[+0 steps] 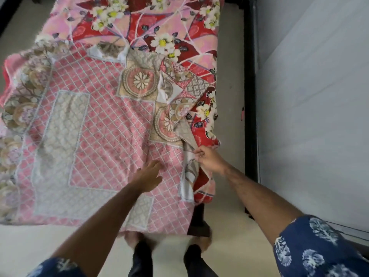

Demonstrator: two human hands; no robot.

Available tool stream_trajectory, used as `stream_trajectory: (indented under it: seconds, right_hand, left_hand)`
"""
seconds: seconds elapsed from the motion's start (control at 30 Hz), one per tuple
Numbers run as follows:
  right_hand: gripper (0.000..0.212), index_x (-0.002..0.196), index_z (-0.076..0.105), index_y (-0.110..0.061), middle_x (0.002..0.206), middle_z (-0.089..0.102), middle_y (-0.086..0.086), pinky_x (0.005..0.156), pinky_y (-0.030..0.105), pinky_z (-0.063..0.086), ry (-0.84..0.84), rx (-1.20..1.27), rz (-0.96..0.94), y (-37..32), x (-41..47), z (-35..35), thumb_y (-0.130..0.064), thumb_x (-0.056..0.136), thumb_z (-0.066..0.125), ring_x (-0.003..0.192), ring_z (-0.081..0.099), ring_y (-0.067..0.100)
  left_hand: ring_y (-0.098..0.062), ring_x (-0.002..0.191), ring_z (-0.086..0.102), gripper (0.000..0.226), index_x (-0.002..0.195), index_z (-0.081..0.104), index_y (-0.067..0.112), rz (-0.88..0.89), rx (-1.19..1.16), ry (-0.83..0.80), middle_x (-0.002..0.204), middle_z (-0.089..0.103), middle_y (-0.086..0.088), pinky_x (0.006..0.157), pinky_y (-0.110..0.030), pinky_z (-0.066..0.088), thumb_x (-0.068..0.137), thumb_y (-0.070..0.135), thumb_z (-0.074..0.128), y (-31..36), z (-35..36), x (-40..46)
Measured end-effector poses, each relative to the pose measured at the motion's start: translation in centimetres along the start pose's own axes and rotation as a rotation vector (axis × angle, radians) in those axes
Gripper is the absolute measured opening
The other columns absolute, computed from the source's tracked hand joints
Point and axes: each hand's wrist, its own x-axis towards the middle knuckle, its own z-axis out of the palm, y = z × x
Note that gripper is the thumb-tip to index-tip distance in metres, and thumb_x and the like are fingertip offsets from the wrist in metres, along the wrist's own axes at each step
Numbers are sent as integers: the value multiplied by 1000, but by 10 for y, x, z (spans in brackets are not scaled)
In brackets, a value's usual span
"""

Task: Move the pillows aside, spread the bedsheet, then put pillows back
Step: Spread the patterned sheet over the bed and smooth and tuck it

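Right hand (207, 158) pinches the folded edge of the pink lattice-print cotton bedsheet (95, 124) at the bed's near right side. Left hand (148, 175), fingers straight, hovers over or rests on the sheet nearby; contact unclear. Sheet lies bunched over the red floral bedcover (159, 23). No pillows visible. Risk: a one-sided pull may skew the sheet.

Bedroom in a home.
Bed (231, 80) w/ a pink lattice-print bedsheet (95, 116) thrown over a red floral one (155, 23), both rumpled. Dark bed frame (249, 96) along the right side, plain pale wall (319, 96) just beside it, light floor (60, 240) at the near end. No work gear, just bedding & bare room surfaces.
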Motion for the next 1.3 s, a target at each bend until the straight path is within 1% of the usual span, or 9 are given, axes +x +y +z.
stream_trajectory:
  seconds: [0.17, 0.4, 0.53, 0.67, 0.8, 0.9, 0.97, 1.1, 1.3]
  right_hand:
    - [27, 124, 61, -9, 107, 59, -10, 66, 13, 43, -6, -73, -32, 16, 10, -13, -7, 99, 52, 93, 59, 8]
    - [25, 119, 66, -13, 111, 68, -2, 91, 28, 52, 27, -123, -39, -1, 37, -32, -8, 97, 55, 105, 65, 16]
    - [23, 119, 64, -13, 107, 69, 1, 68, 23, 49, 124, -58, -83, -26, 76, -40, -13, 99, 52, 88, 64, 15]
    - [50, 133, 57, -22, 122, 67, 2, 92, 43, 58, 58, 260, 28, -41, 134, -42, -43, 89, 64, 107, 67, 21]
    - [57, 110, 56, -9, 93, 64, 0, 65, 14, 52, 89, 511, 125, -53, 164, -33, -54, 81, 76, 82, 63, 16]
    - [96, 147, 29, -1, 141, 52, 13, 95, 23, 49, 12, 414, 69, -66, 172, -23, -53, 82, 77, 123, 56, 27]
    - [109, 155, 13, -7, 154, 43, 12, 103, 35, 50, -1, 272, -23, -69, 175, -21, -55, 81, 77, 130, 54, 31]
    - [94, 159, 14, -15, 153, 46, 13, 96, 33, 50, 46, 312, 30, -78, 182, -17, -43, 90, 70, 128, 56, 33]
    - [67, 146, 46, -3, 144, 56, 13, 103, 34, 50, 65, 556, 152, -84, 186, -25, -33, 92, 72, 130, 55, 29]
  left_hand:
    - [-41, 154, 7, 66, 154, 28, 26, -87, 30, 29, 168, 8, -11, 115, -62, 34, 98, 46, 55, 27, 32, 4]
    - [-39, 136, 45, 65, 150, 32, 27, -106, 33, 139, 153, 39, -12, 108, -53, 43, 96, 58, 51, 33, 19, 13]
    - [-36, 120, 60, 73, 156, 15, 34, -139, 38, 150, 151, 42, -13, 92, -47, 54, 96, 69, 38, 35, 12, 26]
    - [-33, 120, 57, 74, 151, 25, 27, -224, 164, 213, 146, 44, -15, 95, -48, 50, 94, 73, 33, 61, 14, 38]
    - [-27, 99, 55, 78, 127, 52, 15, -182, 190, 318, 119, 58, -7, 82, -46, 50, 85, 79, 34, 108, 49, 42]
    - [-29, 88, 53, 80, 113, 54, 13, -206, 173, 369, 106, 59, -8, 71, -43, 47, 70, 81, 61, 137, 66, 47]
    - [-30, 85, 53, 75, 108, 54, 14, -246, 158, 398, 101, 58, -8, 69, -42, 46, 67, 75, 68, 145, 66, 53]
    - [-28, 84, 57, 56, 104, 57, 13, -316, 131, 317, 99, 59, -8, 67, -40, 51, 83, 64, 52, 151, 51, 67]
    - [-32, 105, 62, 39, 123, 58, 14, -283, 322, 153, 125, 61, -13, 85, -41, 46, 98, 40, 44, 156, 25, 75]
